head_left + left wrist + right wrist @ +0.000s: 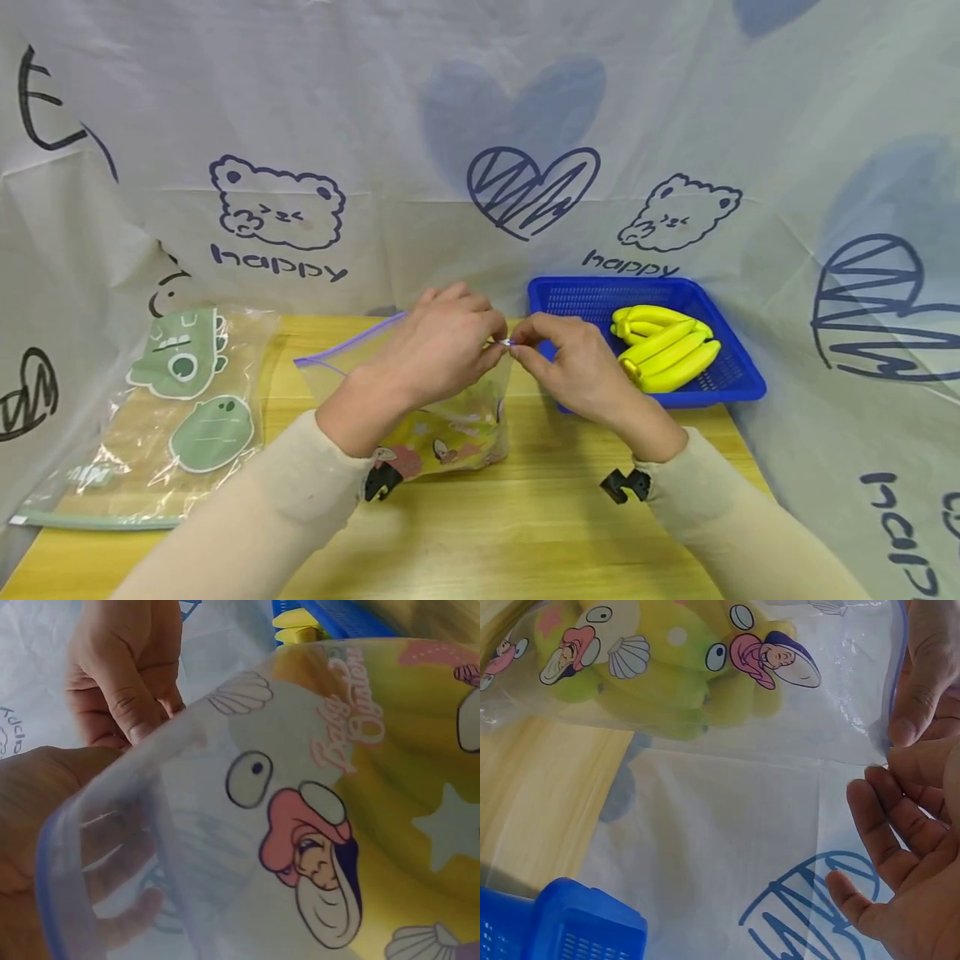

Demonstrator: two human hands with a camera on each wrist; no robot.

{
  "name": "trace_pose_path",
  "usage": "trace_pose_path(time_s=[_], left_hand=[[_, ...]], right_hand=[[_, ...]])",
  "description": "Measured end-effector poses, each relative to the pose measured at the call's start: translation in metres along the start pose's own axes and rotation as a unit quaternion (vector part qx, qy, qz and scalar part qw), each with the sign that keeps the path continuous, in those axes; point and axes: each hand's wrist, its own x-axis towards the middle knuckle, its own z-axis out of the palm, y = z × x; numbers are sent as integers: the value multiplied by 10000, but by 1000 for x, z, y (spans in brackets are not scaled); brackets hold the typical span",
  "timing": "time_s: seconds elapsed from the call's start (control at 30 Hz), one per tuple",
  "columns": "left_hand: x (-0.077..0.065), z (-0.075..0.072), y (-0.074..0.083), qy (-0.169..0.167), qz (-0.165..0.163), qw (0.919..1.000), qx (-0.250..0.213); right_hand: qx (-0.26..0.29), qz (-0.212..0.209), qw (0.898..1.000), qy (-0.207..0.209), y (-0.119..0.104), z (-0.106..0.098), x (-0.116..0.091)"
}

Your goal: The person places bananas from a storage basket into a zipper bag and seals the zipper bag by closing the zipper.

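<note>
A clear zip bag (450,433) with a purple zip edge (352,340) stands on the table, printed with shells and cartoon faces. Yellow, banana-like shapes (682,690) show through its side in the right wrist view. My left hand (446,346) reaches over the bag's mouth and pinches the zip near its right corner. From the right, my right hand (577,362) pinches the tip of that same corner between thumb and forefinger. Fingertips of both hands meet there. In the right wrist view the other right-hand fingers (889,840) are spread loosely.
A blue plastic basket (742,389) with yellow toy bananas (667,358) stands at the back right. On the left lies another clear bag (135,433) with green dinosaur prints and a green zip edge. A printed white cloth (390,233) hangs behind the wooden table (495,533).
</note>
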Motion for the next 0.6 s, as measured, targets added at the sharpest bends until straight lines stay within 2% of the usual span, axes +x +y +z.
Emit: trace_pose_path(time_s=[0.17,0.3,0.6], left_hand=[[-1,0,-1,87,248,9994,228],[-2,1,-1,109,295,9991,288],[-5,-3,-1,-132,178,9998,-18]], right_hand=[[-193,-736,9971,72,3,-2,2],[-459,-1266,9909,74,6,-2,3],[-396,-1487,9880,-91,9,-6,4]])
